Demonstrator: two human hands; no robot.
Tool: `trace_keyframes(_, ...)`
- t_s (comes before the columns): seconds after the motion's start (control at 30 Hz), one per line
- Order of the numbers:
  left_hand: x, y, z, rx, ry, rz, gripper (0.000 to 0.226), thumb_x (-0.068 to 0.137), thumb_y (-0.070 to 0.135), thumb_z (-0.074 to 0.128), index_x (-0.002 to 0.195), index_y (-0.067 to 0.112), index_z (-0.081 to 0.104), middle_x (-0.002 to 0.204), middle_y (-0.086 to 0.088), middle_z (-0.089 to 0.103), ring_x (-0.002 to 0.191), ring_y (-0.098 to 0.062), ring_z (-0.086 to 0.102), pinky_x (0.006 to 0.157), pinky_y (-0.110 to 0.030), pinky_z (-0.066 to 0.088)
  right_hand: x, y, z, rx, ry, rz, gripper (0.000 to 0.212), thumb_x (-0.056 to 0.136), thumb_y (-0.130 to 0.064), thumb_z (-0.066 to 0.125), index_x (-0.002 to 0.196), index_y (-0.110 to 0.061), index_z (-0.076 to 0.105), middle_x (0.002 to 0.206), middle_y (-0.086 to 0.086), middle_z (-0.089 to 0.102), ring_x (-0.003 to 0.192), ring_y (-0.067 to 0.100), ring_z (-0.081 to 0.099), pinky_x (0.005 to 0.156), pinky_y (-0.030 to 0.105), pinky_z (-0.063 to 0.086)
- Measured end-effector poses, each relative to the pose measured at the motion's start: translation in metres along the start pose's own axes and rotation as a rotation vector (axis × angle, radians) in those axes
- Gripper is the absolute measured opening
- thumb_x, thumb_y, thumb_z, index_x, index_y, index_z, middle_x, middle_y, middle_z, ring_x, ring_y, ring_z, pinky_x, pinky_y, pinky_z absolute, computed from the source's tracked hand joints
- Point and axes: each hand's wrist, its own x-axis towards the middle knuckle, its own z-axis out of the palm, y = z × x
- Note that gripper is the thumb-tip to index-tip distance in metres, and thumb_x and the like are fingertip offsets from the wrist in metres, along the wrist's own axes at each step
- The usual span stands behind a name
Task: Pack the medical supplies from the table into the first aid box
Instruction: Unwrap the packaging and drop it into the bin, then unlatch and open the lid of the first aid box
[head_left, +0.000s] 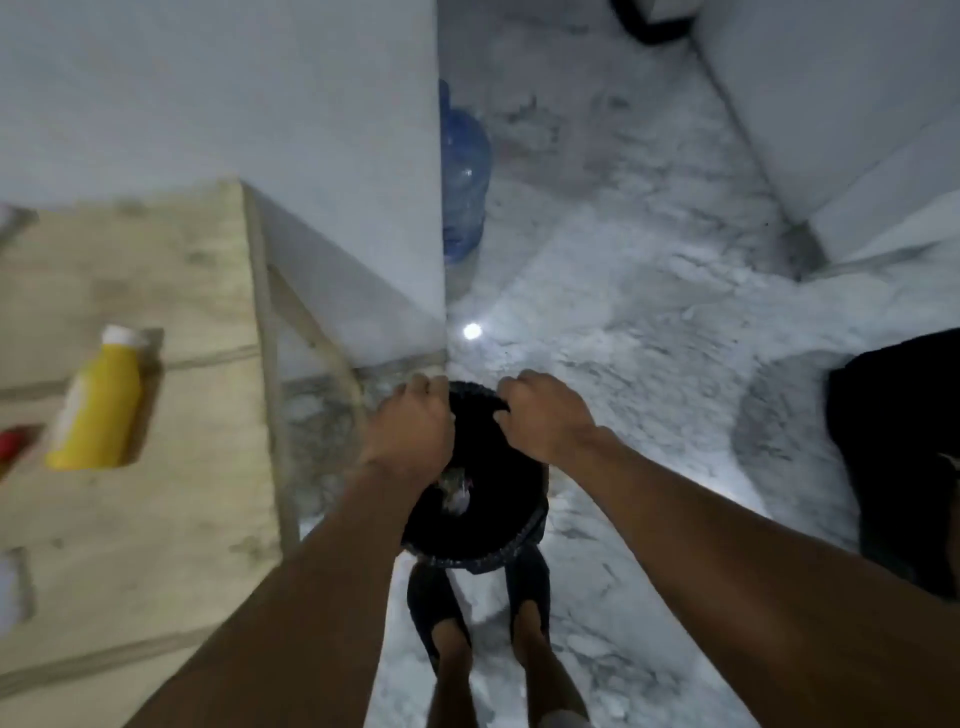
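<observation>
Surface (156, 519): wooden, at left, carrying the yellow bottle (98, 410) lying tilted.
Bin (488, 519): black-lined, on the floor beside the surface.
Left hand (415, 426): fingers curled on the bin rim.
Right hand (540, 415): clamped on the liner edge.

Both arms stretched forward and down, left hand (413, 428) and right hand (540, 415) curled into loose fists, close together.

no readable text, yellow bottle (98, 402) label blurred, nothing legible elsewhere
</observation>
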Motion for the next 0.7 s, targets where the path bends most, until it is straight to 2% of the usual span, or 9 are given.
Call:
trace_keyframes(0.1, -0.018, 0.006, -0.094, 0.053, 0.179, 0.032, 0.041, 0.098, 0.026, 0.047, 0.135, 0.009, 0.047, 0.131, -0.014, 0.054, 0.117, -0.032, 0.055, 0.095, -0.042, 0.046, -0.030, -0.042, -0.084, 0.007, 0.190, -0.010, 0.037, 0.099, -0.030, 0.048, 0.131, -0.012, 0.052, 0.128, 0.012, 0.054, 0.120, 0.031, 0.051, 0.094, 0.039, 0.046)
trace_keyframes(0.27, -0.065, 0.012, -0.220, 0.083, 0.484, 0.048, 0.039, 0.098, 0.026, 0.049, 0.132, 0.006, 0.051, 0.128, -0.016, 0.056, 0.113, -0.034, 0.055, 0.088, -0.042, 0.046, -0.082, -0.099, -0.189, -0.003, 0.465, -0.098, 0.032, 0.098, -0.023, 0.051, 0.123, -0.005, 0.057, 0.128, 0.015, 0.056, 0.115, 0.032, 0.054, 0.087, 0.038, 0.048)
trace_keyframes(0.37, -0.105, 0.014, -0.270, 0.096, 0.625, 0.034, 0.041, 0.099, 0.028, 0.047, 0.134, 0.006, 0.050, 0.130, -0.015, 0.055, 0.115, -0.034, 0.055, 0.088, -0.042, 0.046, -0.114, -0.128, -0.230, -0.043, 0.605, -0.122, 0.033, 0.098, -0.028, 0.050, 0.122, -0.006, 0.056, 0.125, 0.015, 0.055, 0.115, 0.033, 0.052, 0.086, 0.037, 0.046)
trace_keyframes(0.57, -0.197, 0.000, -0.301, 0.094, 0.794, -0.091, 0.040, 0.099, 0.032, 0.046, 0.130, 0.008, 0.052, 0.124, -0.012, 0.057, 0.111, -0.031, 0.055, 0.084, -0.038, 0.045, -0.176, -0.180, -0.256, -0.102, 0.808, -0.272, 0.039, 0.099, -0.036, 0.048, 0.128, -0.010, 0.052, 0.126, 0.014, 0.054, 0.113, 0.031, 0.053, 0.088, 0.039, 0.047)
trace_keyframes(0.7, -0.260, -0.023, -0.286, 0.057, 0.815, -0.218, 0.039, 0.099, 0.033, 0.045, 0.127, 0.008, 0.052, 0.122, -0.012, 0.056, 0.110, -0.031, 0.055, 0.083, -0.038, 0.043, -0.212, -0.219, -0.242, -0.115, 0.796, -0.390, 0.039, 0.100, -0.035, 0.046, 0.129, -0.009, 0.051, 0.126, 0.014, 0.052, 0.115, 0.031, 0.049, 0.086, 0.040, 0.046)
